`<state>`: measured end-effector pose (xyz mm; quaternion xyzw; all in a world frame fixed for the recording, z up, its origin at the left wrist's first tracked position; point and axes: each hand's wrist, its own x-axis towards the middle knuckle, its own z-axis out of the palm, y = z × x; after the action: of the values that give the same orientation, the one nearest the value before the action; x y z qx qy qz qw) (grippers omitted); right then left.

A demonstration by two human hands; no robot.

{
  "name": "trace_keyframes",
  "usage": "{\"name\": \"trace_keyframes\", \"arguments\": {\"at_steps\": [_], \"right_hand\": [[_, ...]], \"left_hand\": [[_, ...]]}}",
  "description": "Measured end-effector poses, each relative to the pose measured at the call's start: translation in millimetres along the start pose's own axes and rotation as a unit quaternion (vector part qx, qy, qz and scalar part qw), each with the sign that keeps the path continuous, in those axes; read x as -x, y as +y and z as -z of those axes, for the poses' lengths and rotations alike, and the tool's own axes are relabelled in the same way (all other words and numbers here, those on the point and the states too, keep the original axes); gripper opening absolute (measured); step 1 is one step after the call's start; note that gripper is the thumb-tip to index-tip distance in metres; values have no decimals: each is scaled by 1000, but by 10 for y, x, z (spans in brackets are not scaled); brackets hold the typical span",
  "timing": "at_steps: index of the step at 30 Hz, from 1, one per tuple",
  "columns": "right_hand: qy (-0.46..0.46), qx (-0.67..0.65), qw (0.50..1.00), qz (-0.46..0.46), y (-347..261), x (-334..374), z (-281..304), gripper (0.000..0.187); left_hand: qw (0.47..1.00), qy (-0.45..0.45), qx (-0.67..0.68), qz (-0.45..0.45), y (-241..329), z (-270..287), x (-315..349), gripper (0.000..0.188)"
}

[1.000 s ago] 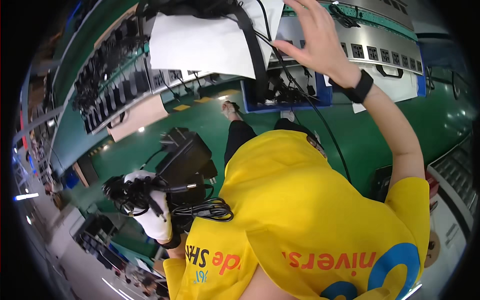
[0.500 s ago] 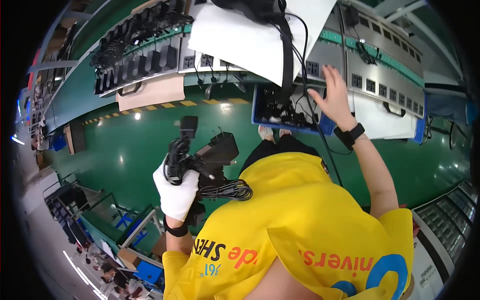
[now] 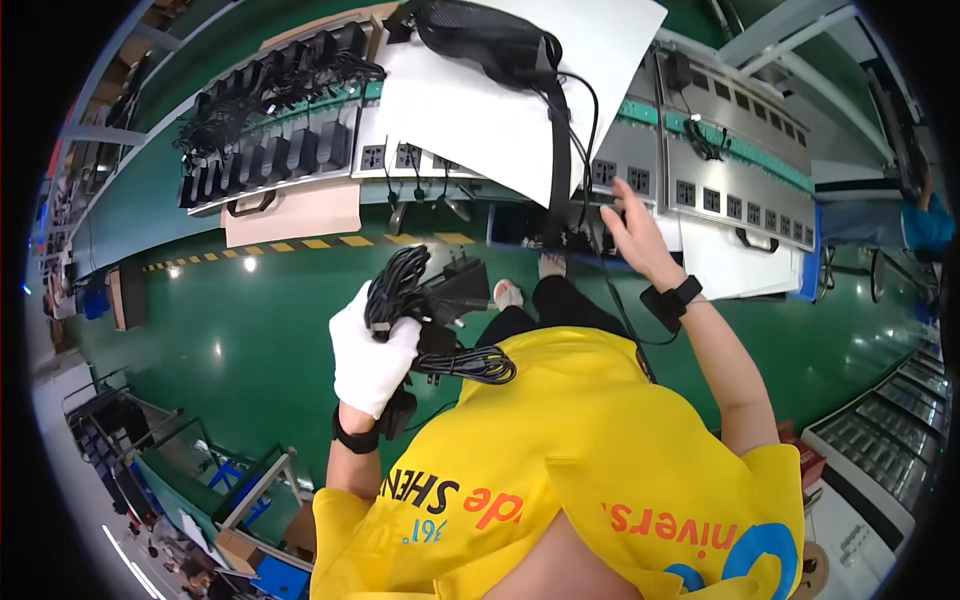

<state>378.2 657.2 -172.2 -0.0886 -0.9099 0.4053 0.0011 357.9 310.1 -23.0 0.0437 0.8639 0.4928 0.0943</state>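
Observation:
My left hand [image 3: 372, 352], in a white glove, is closed round a bunch of black power adapters [image 3: 462, 284] with plug prongs showing. Their black cables [image 3: 468, 364] are bundled in loops, some rising above the fingers and some hanging toward my yellow shirt. How many adapters it holds is hidden by the hand and cables. My right hand [image 3: 637, 236], bare, reaches forward with fingers apart and nothing in it, just in front of the bench's socket panel [image 3: 630, 172]. A loose black cable [image 3: 608, 280] runs down beside that hand.
Black adapters [image 3: 275, 158] stand in a row on the bench at the left, cords heaped behind. A white board [image 3: 470, 120] carries a black pouch-like thing [image 3: 485, 45] with a hanging strap. More sockets [image 3: 735, 207] line the right. A blue bin [image 3: 510, 243] sits below the board.
My view has shifted, so the bench sits lower in the picture. My left hand and its adapters have risen slightly and turned. My right hand stays near the sockets, fingers closer together.

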Motion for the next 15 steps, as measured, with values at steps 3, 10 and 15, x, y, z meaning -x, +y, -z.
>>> {"name": "trace_keyframes", "arguments": {"at_steps": [3,10,15], "right_hand": [[23,-38,999,-28,-8,68,17,55],[-31,-63,997,13,-210,-109,108,73],[-142,-42,989,14,-281,-273,241,103]], "left_hand": [[1000,-29,-2,0,15,-74,-93,29],[1000,18,13,4,277,-82,-106,33],[993,88,60,-58,475,-149,-161,40]]}}
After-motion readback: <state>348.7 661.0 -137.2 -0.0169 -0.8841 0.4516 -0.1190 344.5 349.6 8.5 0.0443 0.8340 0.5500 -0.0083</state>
